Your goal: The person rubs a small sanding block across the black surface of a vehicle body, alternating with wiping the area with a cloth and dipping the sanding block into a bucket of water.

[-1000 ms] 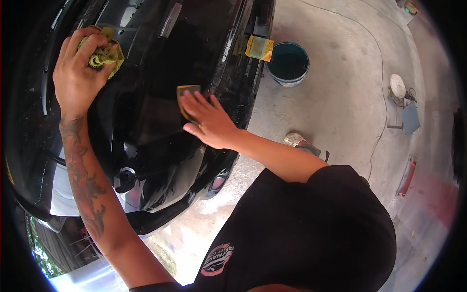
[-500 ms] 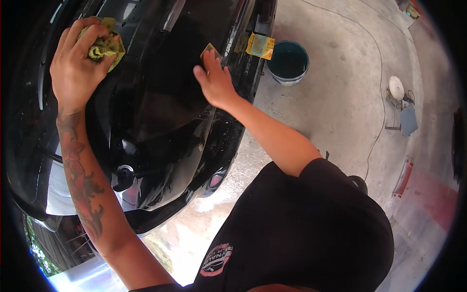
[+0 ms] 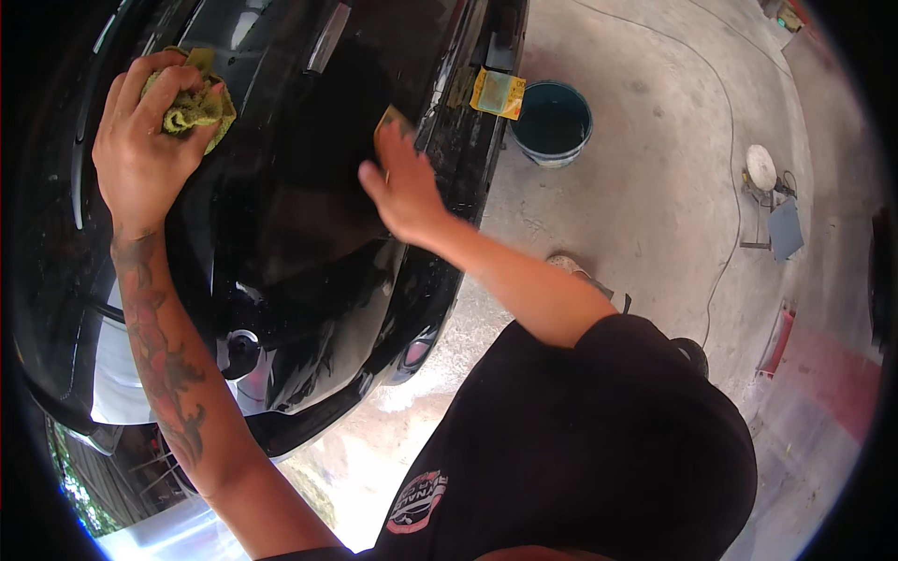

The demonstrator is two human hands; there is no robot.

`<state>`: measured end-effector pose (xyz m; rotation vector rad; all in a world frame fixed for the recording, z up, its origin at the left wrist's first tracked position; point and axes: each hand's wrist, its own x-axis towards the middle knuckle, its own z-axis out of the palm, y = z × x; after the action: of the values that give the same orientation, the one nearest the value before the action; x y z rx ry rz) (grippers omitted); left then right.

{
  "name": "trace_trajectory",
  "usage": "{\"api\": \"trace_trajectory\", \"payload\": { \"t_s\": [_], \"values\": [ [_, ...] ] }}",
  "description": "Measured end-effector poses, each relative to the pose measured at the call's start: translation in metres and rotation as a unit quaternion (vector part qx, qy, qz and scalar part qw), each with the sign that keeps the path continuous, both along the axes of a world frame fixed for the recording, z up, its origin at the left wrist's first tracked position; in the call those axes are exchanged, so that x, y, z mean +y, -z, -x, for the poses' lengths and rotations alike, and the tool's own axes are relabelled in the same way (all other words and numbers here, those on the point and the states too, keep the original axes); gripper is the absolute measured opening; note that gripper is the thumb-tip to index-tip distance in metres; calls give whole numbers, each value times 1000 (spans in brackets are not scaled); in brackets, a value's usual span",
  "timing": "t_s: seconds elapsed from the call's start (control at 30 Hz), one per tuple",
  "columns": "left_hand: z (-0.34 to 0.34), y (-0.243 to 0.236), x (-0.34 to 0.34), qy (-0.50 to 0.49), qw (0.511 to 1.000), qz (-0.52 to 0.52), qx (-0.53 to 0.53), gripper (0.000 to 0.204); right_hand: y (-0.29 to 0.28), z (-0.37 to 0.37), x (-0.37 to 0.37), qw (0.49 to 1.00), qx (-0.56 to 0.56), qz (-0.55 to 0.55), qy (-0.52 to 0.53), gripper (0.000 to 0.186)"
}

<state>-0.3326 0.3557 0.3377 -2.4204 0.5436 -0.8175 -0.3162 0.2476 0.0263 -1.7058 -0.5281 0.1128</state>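
Note:
A wet, glossy black car panel (image 3: 309, 215) spreads beneath both hands. At its upper left, my left hand (image 3: 140, 136) has its fingers curled round a bunched yellow-green cloth (image 3: 201, 112). Right of it, my right hand (image 3: 400, 182) is slightly blurred, pressed over a small yellow-edged dark pad (image 3: 388, 120) on the panel, fingers extended along it and mostly hiding it. A yellow square sheet (image 3: 498, 93) with a pale translucent centre lies on the car's right edge, beyond that hand.
A dark bucket (image 3: 552, 126) of liquid stands on the concrete floor beside the car. Farther right are a small stand (image 3: 786, 229) with a white round item (image 3: 760, 166), a red piece (image 3: 776, 341) and a cord running across the floor (image 3: 722, 271).
My right hand and pad moved up and rightward along the panel, then dropped back slightly toward me and left. My left hand stays on the cloth, shifted only a little.

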Motion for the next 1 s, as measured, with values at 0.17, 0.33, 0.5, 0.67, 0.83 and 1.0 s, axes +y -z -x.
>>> {"api": "trace_trajectory", "payload": {
  "t_s": [0.17, 0.33, 0.5, 0.67, 0.83, 1.0],
  "values": [
    [-1, 5, 0, 6, 1000, 9, -1, 26, 2, 20, -9, 998, -36, 35, -26, 74],
    [3, -1, 0, -19, 1000, 12, 12, 29, -7, -33, -4, 999, -10, 2, 40, 73],
    [0, 3, 2, -31, 999, 5, 12, 28, 4, 38, -25, 987, -88, 78, -107, 75],
    [0, 0, 0, -26, 1000, 6, 15, 28, -5, -43, -6, 997, -73, 18, 4, 75],
    [0, 0, 1, -42, 999, -2, 23, 28, -1, 20, -13, 992, -83, 45, -80, 79],
    [2, 1, 2, -38, 999, 3, 17, 28, 1, -17, -11, 992, -107, 59, -18, 77]
  ]
}}
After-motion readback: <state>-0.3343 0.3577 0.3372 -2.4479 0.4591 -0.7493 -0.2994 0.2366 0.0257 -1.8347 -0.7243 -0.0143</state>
